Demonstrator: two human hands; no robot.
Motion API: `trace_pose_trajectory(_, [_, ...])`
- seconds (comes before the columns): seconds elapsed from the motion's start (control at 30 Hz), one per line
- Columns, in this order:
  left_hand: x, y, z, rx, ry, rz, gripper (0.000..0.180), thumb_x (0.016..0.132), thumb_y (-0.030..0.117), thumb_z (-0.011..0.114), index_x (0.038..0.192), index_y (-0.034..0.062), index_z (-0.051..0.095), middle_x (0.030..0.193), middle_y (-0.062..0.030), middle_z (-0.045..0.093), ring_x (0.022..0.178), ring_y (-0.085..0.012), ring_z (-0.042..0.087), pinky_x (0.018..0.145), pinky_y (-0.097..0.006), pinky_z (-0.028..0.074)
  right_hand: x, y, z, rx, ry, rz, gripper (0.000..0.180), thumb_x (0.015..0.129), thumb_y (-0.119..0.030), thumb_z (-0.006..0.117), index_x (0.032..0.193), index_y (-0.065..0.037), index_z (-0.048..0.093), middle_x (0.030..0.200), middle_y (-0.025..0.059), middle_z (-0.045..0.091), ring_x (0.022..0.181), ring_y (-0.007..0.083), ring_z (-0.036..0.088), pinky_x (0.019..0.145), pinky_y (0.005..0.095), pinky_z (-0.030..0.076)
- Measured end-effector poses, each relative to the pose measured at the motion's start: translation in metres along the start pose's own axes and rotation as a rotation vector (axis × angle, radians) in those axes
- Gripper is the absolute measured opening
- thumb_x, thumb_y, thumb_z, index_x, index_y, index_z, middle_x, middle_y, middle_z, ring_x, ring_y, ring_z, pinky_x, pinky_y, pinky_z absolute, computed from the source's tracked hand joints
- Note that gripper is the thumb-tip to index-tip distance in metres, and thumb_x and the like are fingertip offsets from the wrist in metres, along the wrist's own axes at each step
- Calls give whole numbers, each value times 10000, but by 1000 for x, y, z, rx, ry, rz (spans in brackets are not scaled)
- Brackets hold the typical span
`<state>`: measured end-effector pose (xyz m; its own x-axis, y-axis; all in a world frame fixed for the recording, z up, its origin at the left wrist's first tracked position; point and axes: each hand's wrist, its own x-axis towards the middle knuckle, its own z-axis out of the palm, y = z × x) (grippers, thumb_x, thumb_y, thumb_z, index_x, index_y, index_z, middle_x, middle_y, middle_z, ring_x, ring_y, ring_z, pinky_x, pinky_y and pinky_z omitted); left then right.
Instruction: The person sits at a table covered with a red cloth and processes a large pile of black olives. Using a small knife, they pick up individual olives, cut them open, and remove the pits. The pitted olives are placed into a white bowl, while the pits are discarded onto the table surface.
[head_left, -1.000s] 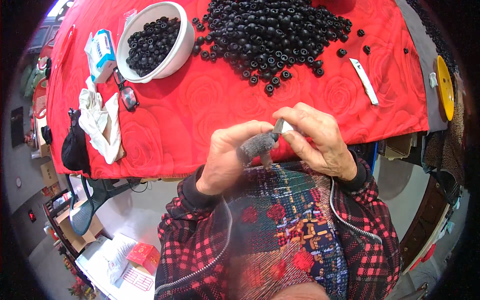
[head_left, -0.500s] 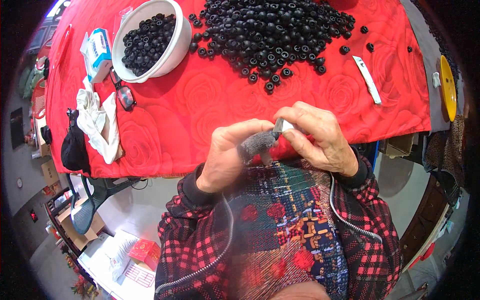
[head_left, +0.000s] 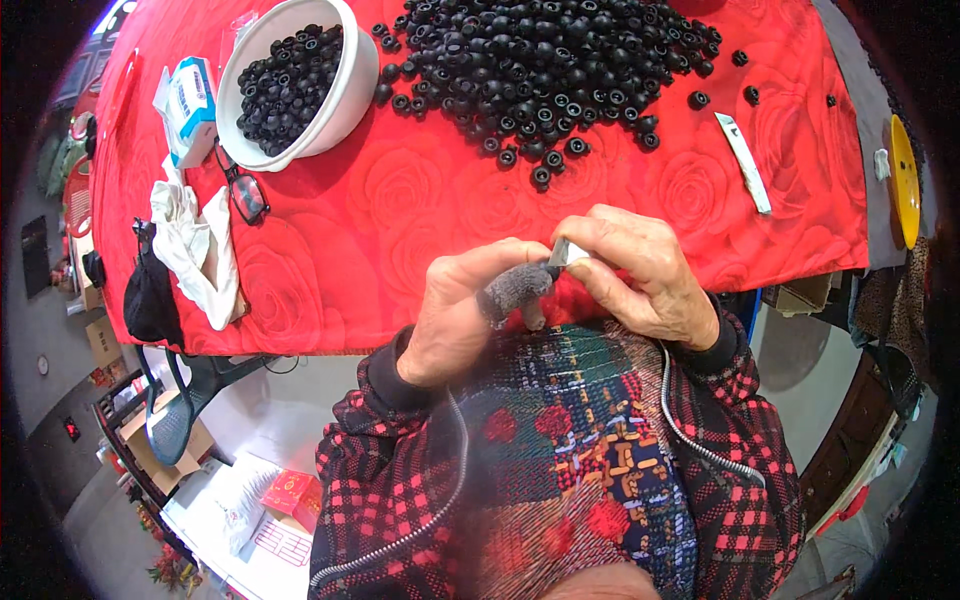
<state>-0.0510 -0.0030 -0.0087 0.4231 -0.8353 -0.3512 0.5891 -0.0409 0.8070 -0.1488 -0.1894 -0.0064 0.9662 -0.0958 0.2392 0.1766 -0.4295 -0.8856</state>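
Close to the near edge of the table, my two hands meet over my lap. My right hand [head_left: 645,280] is closed, pinching a small metal blade [head_left: 559,252] with a white wrapped grip [head_left: 576,254] between thumb and fingers. The fingers of my left hand [head_left: 445,315] are closed on a small black part [head_left: 553,271], mostly hidden by fingers and blade. A fuzzy grey finger sleeve [head_left: 517,290] covers one finger of that hand. The blade touches or nearly touches the black part. Beyond the hands, a large heap of round black caps [head_left: 550,70] lies on the table.
A white bowl [head_left: 352,95] of black pieces stands far left on the red tablecloth [head_left: 400,190]. Near it are a blue-white box [head_left: 190,112], eyeglasses [head_left: 247,195], white cloth [head_left: 205,255] and a black mask-like item [head_left: 150,290]. A white strip [head_left: 743,163] and yellow lid [head_left: 904,180] lie right.
My hands keep almost the same pose, with the blade still at the black part. The table's things sit slightly shifted in the view.
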Motion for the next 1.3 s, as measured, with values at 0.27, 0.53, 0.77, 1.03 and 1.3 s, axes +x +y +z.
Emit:
trace_pose_trajectory(0.27, [9, 3, -10, -121, 214, 11, 206, 934, 110, 570, 1073, -31, 629, 845, -50, 628, 644, -119, 590, 588, -251, 488, -9, 2, 1, 355, -253, -98, 139, 843, -44, 596, 962, 25, 619, 738, 103, 593, 611, 252, 575, 550, 349, 436])
trace_pose_trajectory(0.53, [9, -1, -9, -255, -22, 36, 219, 938, 128, 567, 1086, -24, 623, 877, -79, 632, 685, -144, 605, 595, -252, 495, 9, -5, -8, 244, 9, -95, 314, 747, -52, 631, 1049, 35, 621, 783, 110, 608, 661, 213, 584, 570, 324, 432])
trace_pose_trajectory(0.77, [3, 1, 2, -298, 14, -29, 252, 946, 135, 544, 1135, -24, 590, 939, -67, 631, 761, -113, 600, 585, -251, 497, 13, 0, 18, -123, 179, -310, 410, 639, -52, 703, 1039, -27, 615, 708, 75, 547, 609, 250, 560, 533, 364, 439])
trace_pose_trajectory(1.03, [-5, -6, 4, -230, 5, 23, 259, 935, 116, 559, 1146, -31, 586, 913, -40, 629, 756, -91, 596, 605, -232, 496, 4, -6, 23, -241, 232, -423, 409, 639, -106, 714, 1019, 2, 606, 710, 68, 552, 578, 236, 533, 512, 356, 424])
trace_pose_trajectory(1.3, [-13, 6, 3, -46, 16, 167, 193, 915, 90, 600, 1068, -24, 627, 875, -28, 616, 717, -92, 596, 624, -218, 492, 1, -26, 4, -105, 90, -51, 313, 799, -48, 601, 1102, 17, 553, 805, 155, 544, 706, 319, 568, 613, 388, 459])
